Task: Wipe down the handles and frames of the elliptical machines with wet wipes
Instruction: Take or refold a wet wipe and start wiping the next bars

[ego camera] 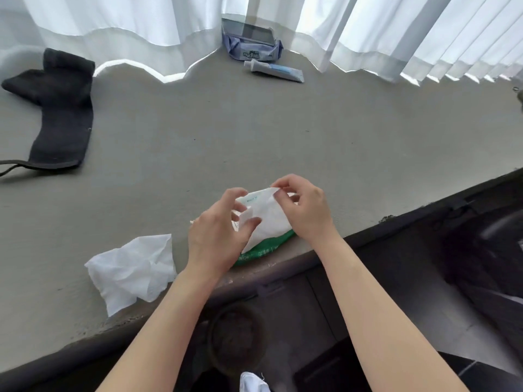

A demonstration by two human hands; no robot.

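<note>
Near the front edge of the grey ledge (254,131), a green-and-white soft pack of wet wipes (263,247). Above it, a white damp wipe sheet (264,219), long axis running front to back. Right hand (307,210) pinching the far corner; left hand (220,236) curled around the near-left edge, possibly only brushing it. Left of the pack, a crumpled white wipe (133,270), nearer the left hand.
</note>
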